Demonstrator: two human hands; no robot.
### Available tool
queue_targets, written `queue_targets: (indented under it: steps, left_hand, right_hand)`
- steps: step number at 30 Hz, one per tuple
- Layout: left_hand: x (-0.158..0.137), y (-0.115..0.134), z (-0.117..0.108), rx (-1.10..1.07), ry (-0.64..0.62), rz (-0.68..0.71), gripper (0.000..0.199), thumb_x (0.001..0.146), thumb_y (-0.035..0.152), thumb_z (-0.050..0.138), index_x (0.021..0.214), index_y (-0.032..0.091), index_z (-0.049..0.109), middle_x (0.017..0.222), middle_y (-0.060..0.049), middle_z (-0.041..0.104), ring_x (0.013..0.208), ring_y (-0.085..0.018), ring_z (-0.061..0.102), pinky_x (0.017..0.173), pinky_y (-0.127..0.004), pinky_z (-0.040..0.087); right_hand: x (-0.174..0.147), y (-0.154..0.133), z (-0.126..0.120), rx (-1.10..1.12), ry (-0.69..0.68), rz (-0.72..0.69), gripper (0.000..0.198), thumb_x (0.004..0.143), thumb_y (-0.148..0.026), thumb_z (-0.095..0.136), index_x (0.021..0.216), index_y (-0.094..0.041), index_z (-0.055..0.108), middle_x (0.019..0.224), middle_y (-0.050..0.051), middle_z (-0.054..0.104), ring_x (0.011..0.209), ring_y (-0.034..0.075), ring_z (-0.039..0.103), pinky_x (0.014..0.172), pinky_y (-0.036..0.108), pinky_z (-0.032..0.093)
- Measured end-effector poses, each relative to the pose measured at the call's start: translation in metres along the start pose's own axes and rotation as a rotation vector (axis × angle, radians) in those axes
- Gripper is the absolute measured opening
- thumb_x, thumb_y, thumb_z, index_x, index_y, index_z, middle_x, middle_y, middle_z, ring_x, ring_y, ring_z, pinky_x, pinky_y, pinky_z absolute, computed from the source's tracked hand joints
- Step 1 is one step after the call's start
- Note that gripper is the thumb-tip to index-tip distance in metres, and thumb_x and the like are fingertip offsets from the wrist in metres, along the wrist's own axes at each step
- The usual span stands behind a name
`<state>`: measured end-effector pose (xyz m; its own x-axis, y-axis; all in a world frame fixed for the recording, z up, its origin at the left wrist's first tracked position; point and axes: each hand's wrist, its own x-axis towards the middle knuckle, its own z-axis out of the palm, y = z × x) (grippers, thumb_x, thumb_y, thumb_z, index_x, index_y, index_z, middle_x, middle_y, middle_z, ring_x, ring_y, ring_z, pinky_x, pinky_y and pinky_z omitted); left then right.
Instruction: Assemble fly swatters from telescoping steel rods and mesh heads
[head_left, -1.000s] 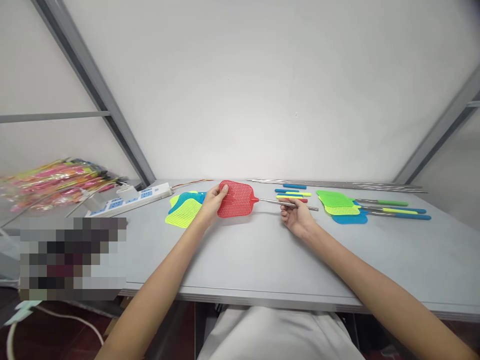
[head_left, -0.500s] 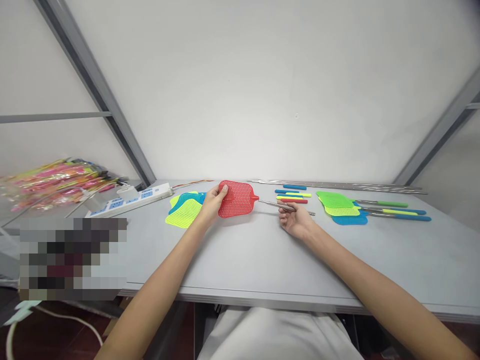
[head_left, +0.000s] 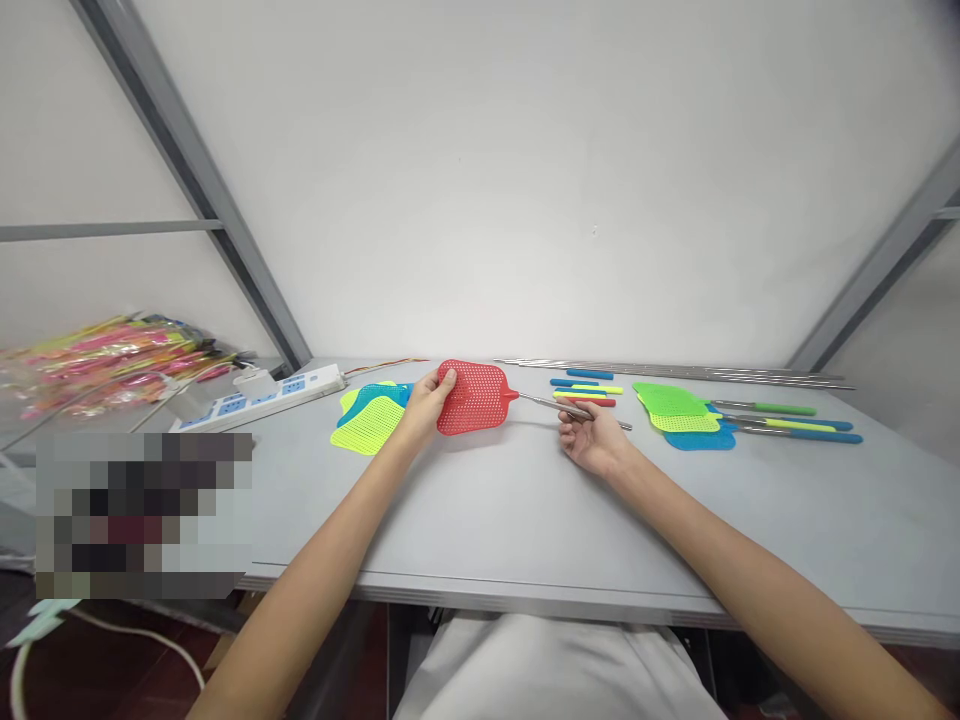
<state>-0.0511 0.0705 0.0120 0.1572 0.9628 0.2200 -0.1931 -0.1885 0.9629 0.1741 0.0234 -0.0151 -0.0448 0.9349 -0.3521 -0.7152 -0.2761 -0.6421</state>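
My left hand (head_left: 429, 408) pinches the left edge of a red perforated fly swatter head (head_left: 474, 398), thumb on top. A thin metal telescopic rod (head_left: 551, 403) runs from the neck of the red head to the right. My right hand (head_left: 589, 438) is closed round that rod, palm turned up, and the rod's bare end sticks out past the fingers. Just behind my left hand lie loose swatter heads, a yellow one (head_left: 367, 427) over a blue one (head_left: 386, 395). Several coloured handle grips (head_left: 587, 390) lie behind my right hand.
On the right rest several swatters with handles, a green one (head_left: 673, 400) uppermost. Long metal rods (head_left: 697, 372) lie along the wall. A white power strip (head_left: 270, 398) and plastic-wrapped colourful items (head_left: 112, 365) occupy the left. A pixelated patch covers the lower left.
Almost nothing differs. Both hands keep their hold on the red swatter head and rod, with only a very slight shift of the right hand.
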Motion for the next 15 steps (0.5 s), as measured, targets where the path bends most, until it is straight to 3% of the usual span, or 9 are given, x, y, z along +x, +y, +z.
queue_targets:
  steps: [7, 15]
  left_hand:
    - [0.001, -0.006, 0.0, 0.055, 0.041, 0.074, 0.031, 0.066, 0.043, 0.058, 0.08, 0.016, 0.056, 0.074, -0.001, 0.059, 0.066, -0.013, 0.054, 0.06, -0.024, 0.043]
    - [-0.003, -0.014, 0.01, 0.054, -0.062, -0.008, 0.034, 0.067, 0.046, 0.056, 0.083, 0.015, 0.056, 0.076, -0.003, 0.061, 0.066, -0.015, 0.056, 0.06, -0.026, 0.044]
  right_hand:
    - [-0.005, 0.001, 0.004, -0.115, -0.009, -0.08, 0.021, 0.071, -0.025, 0.046, 0.078, -0.015, 0.063, 0.053, 0.0, 0.052, 0.041, 0.007, 0.042, 0.035, 0.018, 0.029]
    - [-0.009, 0.002, 0.008, -0.115, 0.058, -0.195, 0.024, 0.072, -0.024, 0.042, 0.073, -0.013, 0.063, 0.049, -0.001, 0.05, 0.039, 0.006, 0.04, 0.035, 0.017, 0.03]
